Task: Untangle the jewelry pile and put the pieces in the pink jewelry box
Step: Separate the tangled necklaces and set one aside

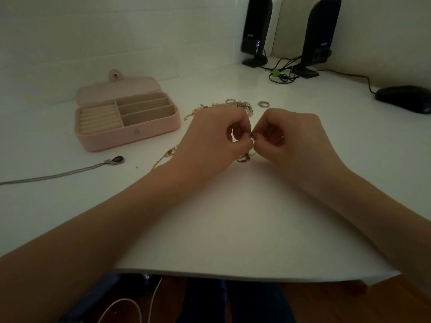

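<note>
Pinching tangled chain [245,157] between both grips, left [217,138] and right [289,136].

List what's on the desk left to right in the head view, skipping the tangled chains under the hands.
Silver pendant necklace → pink jewelry box, open → left hand → right hand, both pinching a small jewelry piece between them → black mouse.
</note>
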Demonstrator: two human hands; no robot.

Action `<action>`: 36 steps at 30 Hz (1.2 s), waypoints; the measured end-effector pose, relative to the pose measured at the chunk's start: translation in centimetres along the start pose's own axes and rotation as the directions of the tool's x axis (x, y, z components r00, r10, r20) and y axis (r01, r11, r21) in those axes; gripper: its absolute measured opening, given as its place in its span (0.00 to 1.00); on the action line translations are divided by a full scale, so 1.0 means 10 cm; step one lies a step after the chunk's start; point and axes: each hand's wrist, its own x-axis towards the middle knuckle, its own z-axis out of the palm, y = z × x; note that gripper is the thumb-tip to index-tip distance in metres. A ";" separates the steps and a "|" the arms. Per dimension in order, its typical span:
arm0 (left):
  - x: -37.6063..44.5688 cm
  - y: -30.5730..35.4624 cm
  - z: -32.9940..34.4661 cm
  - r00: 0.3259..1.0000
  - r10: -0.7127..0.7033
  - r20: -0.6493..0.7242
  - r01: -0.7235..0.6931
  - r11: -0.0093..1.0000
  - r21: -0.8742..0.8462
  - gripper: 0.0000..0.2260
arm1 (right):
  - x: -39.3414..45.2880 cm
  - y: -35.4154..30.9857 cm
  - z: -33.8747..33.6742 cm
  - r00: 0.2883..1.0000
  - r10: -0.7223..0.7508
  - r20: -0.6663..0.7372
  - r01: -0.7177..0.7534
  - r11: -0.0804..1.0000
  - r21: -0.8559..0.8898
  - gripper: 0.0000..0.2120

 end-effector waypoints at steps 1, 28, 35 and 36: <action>0.00 0.00 0.00 1.000 -0.013 0.002 0.013 1.000 -0.010 0.01 | 0.00 0.00 0.00 1.000 0.002 -0.002 -0.002 1.000 0.014 0.06; 0.05 0.06 -0.06 0.850 -0.431 0.303 0.526 0.734 -0.430 0.05 | -0.01 0.06 -0.01 0.985 -0.171 -0.032 0.165 0.977 -0.134 0.03; 0.07 0.05 -0.07 0.816 -0.479 0.323 0.577 0.718 -0.390 0.06 | -0.02 0.04 -0.01 0.965 -0.260 -0.036 0.251 0.953 -0.170 0.03; 0.08 0.05 -0.07 0.813 -0.481 0.327 0.580 0.713 -0.394 0.06 | -0.02 0.04 -0.01 0.963 -0.266 -0.035 0.257 0.951 -0.171 0.03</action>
